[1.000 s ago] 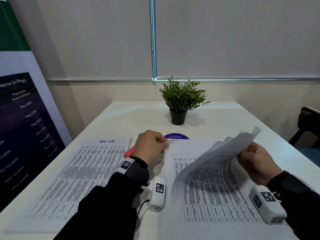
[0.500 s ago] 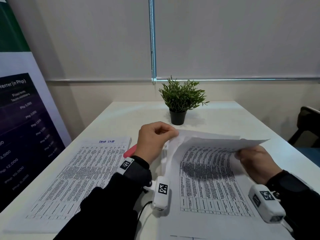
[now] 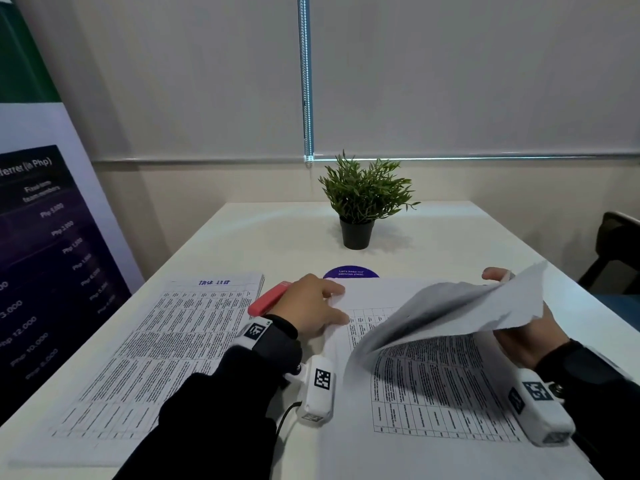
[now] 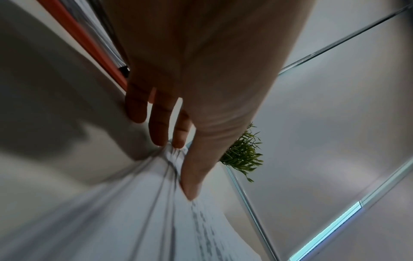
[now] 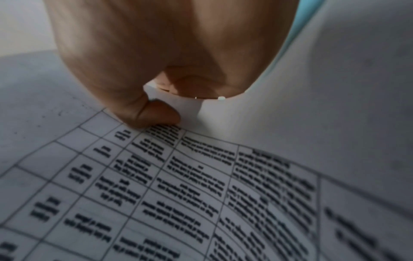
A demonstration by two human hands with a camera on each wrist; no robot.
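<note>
since half a second ago we are bringing our left hand down from its raised hold until it is sitting low at the counter, while our right hand is curling the lifted sheets higher and bending them over, where they were lying almost flat. the left hand is pinching the top left corner of the stack of printed sheets between thumb and fingers, and the wrist view is showing the paper bunching there. the right hand is grasping the lifted sheets at their right edge, its thumb pressing on the printed table. the stack is lying on the counter right in front of us, between the two hands. a red object is lying just beside the left hand, partly hidden under it; we cannot tell what it is. a second printed sheet is lying flat to the left, and a potted plant is standing farther back.
</note>
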